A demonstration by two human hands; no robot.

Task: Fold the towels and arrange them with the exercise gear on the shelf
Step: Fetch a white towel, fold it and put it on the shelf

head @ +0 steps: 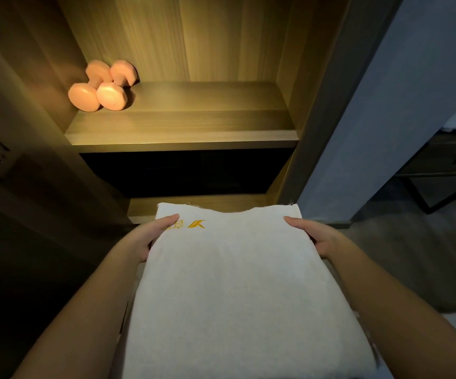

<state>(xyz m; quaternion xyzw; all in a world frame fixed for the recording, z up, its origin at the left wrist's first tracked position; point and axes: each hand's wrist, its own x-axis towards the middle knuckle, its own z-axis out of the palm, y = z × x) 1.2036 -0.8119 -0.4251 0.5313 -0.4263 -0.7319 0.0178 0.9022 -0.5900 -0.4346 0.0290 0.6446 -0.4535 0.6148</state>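
Wood-grain shelf (194, 127) bears rounded dumbbells (103, 87); hands (149, 237) (318, 237) grip folded towel (235, 283).

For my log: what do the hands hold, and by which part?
Both hold the folded white cloth towel: left hand at its left edge, right hand at its right edge.

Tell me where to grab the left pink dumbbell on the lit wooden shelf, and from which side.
Grip the left pink dumbbell by its narrow bar between the wide heads, coming from above: the wooden shelf's side wall crowds its left, and the second pink dumbbell lies close against its right.
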